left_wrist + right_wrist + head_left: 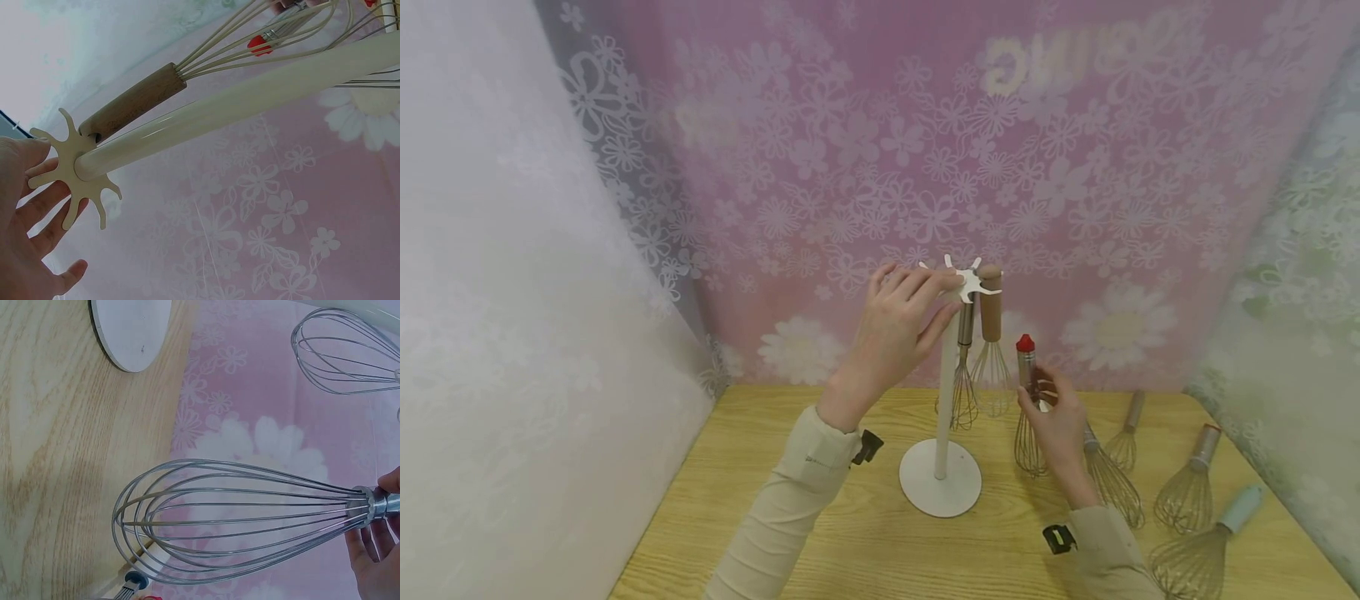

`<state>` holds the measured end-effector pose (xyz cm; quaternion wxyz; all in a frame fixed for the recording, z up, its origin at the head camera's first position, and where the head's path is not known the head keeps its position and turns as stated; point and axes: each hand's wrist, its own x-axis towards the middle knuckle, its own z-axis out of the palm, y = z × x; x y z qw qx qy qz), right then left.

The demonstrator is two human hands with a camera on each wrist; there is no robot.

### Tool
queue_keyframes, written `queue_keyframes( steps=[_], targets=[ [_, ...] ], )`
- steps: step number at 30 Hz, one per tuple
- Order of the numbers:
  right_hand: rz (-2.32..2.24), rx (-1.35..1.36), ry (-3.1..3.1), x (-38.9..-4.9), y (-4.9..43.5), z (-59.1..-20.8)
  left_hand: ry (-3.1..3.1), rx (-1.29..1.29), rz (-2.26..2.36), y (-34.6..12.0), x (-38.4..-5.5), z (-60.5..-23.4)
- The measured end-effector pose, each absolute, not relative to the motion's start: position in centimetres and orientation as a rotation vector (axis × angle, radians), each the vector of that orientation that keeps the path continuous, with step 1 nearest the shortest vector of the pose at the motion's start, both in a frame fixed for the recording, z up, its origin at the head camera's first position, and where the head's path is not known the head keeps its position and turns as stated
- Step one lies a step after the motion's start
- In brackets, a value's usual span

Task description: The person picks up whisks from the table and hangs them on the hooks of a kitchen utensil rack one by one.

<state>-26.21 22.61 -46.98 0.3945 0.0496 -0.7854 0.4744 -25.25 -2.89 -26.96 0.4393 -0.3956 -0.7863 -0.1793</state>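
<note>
A white stand (pixel 946 400) with a round base and a pronged top (pixel 973 287) stands upright on the table. My left hand (pixel 898 321) holds that top, its fingers over the prongs and the thumb below; in the left wrist view the prongs (pixel 78 169) hide part of the fingers. On the prongs hang a wooden-handled whisk (pixel 991 312) and a metal-handled whisk (pixel 965 325). To the right of the stand, my right hand (pixel 1060 421) grips a red-tipped whisk (pixel 1026 358) by its metal handle, wires downward. Its wire loops (pixel 237 522) fill the right wrist view.
Several more whisks lie on the table (pixel 850 533) at the right: a small one (pixel 1126 446), a red-ended one (pixel 1195 479), a mint-handled one (pixel 1202 550) and one partly behind my right hand (pixel 1108 479). A pink flowered backdrop (pixel 865 167) rises behind.
</note>
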Motion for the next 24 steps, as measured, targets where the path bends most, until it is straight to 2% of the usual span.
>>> queue_keyframes(
  steps=[15,24],
  targets=[
    [1.193,0.099,-1.972,-24.9,22.5,-44.9,-1.952,-0.967,-0.449,-2.6,-25.2,-26.8],
    [1.175,0.193,-1.9,-24.5,22.5,-43.5,-1.927,-0.943,-0.437,-2.1,-25.3,-26.5]
  ],
)
